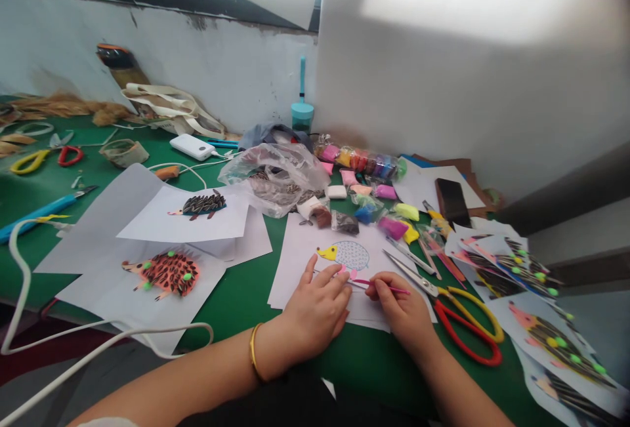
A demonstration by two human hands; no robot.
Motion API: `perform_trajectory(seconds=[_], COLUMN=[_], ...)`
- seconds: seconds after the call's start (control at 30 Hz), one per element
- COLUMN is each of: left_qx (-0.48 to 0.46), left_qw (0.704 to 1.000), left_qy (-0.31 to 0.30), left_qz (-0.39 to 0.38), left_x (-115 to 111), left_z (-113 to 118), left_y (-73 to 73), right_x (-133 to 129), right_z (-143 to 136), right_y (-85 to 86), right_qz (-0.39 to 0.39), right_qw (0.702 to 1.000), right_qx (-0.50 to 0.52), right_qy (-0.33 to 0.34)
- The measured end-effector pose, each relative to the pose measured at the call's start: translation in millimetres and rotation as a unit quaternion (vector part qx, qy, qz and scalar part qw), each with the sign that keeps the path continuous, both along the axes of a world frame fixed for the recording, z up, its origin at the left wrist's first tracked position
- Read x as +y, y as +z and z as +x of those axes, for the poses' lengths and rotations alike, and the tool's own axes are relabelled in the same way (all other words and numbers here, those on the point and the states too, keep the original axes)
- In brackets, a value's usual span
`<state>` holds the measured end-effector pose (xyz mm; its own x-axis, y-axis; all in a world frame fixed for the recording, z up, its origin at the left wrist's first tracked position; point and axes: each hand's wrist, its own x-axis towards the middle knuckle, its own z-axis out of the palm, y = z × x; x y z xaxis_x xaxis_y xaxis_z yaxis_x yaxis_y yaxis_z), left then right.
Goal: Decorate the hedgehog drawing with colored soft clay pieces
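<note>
On a white sheet (290,250) in front of me is a hedgehog picture (352,255) with a yellow clay face, a blue-patterned body outline and pink feet. My left hand (315,299) lies spread on the sheet's lower left, fingers stretched out just below the drawing. In my right hand (401,305) a thin pink modelling tool (394,289) is pinched, its tip pointing left at the pink feet. Large scissors (457,309) with red and yellow handles lie right beside my right hand, blades apart.
Packets of coloured clay (392,226) and a plastic bag (280,178) of seeds lie behind the sheet. Seed-covered hedgehog pictures rest at left (167,274) and right (556,335). A black phone (451,201), a white power bank (193,147) and a white cable (22,283) are also on the green table.
</note>
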<state>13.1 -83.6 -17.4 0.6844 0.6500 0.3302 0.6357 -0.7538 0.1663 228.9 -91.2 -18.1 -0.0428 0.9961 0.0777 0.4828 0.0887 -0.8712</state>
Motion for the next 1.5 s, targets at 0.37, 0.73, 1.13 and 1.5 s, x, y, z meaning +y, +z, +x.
perform_trajectory(seconds=[0.37,0.73,1.13,1.5], left_qx=[-0.005,0.005,0.012,0.012], left_qw=[1.0,1.0,1.0,1.0], left_qy=[-0.005,0.002,0.009,0.012], left_qz=[0.001,0.002,0.003,0.009], left_x=[1.6,2.1,2.5,3.0], left_z=[-0.2,0.7,1.4,1.8], left_y=[-3.1,-1.1,-2.2,-3.6], right_x=[1.6,2.2,1.4,2.2], right_z=[-1.5,-2.0,-0.9,-1.8], right_y=[-0.4,-1.2,-2.5,-2.1], right_qz=[-0.013,-0.018,-0.025,-0.022], right_qw=[1.0,1.0,0.999,1.0], right_qx=[-0.01,-0.02,0.011,-0.004], right_qy=[-0.006,0.001,-0.024,-0.006])
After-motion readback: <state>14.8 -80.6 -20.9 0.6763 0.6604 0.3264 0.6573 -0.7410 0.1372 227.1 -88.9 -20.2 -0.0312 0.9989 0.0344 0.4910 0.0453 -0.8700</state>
